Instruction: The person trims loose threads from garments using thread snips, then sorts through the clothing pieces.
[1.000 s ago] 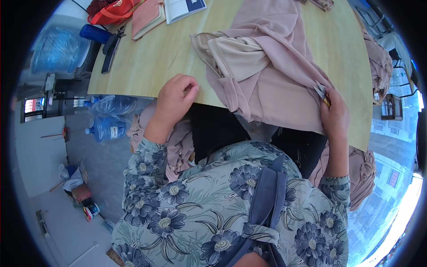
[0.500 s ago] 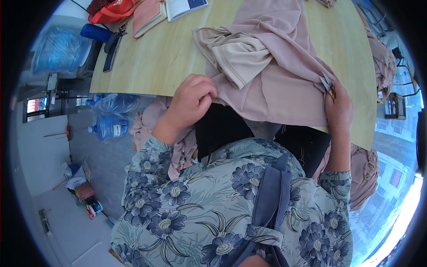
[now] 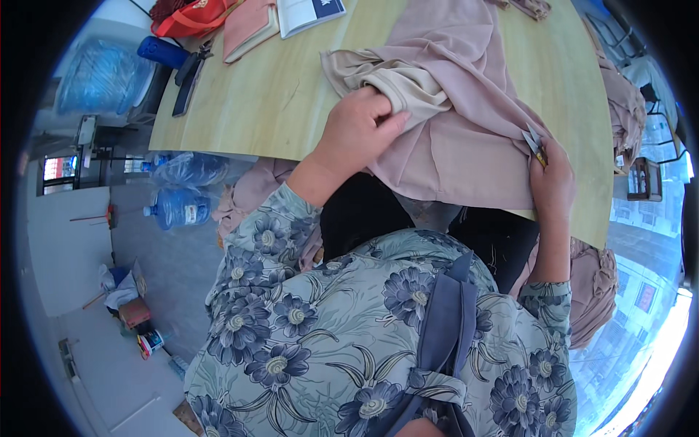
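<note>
A dusty-pink garment (image 3: 466,164) lies over the table's near edge, its hemmed end toward me. A paler beige end of the cloth (image 3: 411,84) is folded back on top of it. My left hand (image 3: 357,135) pinches the rim of that beige end between thumb and fingers; the fingertips are partly hidden by the fabric. At the garment's right edge, my right hand (image 3: 553,182) holds small thread snips (image 3: 536,146), blades pointing up and away from me and apart at the tips. The lower fingers of this hand are hidden.
The wooden table (image 3: 247,109) carries a red bag (image 3: 193,18), a pink notebook (image 3: 249,33), a white-and-blue booklet (image 3: 309,14), a blue bottle (image 3: 162,52) and a dark strap-like item (image 3: 186,91). Large water bottles (image 3: 178,207) stand left below. Pink cloth heaps (image 3: 593,291) hang beside me.
My left hand has moved right and away from me, from the cloth's left edge onto the beige end, lifting its rim. The right hand with the snips has hardly moved.
</note>
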Available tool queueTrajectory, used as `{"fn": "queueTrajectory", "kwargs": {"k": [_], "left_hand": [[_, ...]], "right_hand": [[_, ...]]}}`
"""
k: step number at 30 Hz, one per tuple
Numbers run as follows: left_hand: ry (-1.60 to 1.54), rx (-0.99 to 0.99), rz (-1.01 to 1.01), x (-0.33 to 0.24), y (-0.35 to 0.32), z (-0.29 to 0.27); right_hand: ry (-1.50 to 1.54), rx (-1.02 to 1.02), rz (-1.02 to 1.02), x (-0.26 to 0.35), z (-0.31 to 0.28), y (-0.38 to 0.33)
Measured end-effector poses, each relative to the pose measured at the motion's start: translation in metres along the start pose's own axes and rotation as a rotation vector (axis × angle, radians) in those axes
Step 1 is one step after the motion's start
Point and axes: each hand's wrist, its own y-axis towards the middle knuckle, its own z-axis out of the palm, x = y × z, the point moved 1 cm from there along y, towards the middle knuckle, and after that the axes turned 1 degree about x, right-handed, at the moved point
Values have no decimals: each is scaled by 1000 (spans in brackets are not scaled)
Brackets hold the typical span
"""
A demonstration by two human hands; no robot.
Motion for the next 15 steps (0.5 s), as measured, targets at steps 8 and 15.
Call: {"fn": "queueTrajectory", "kwargs": {"k": [8, 15], "left_hand": [[-1762, -41, -316, 18, 38, -38], [-1614, -274, -714, 41, 27, -13]], "right_hand": [[-16, 45, 47, 0, -1, -2], [23, 22, 9, 1, -1, -1]]}}
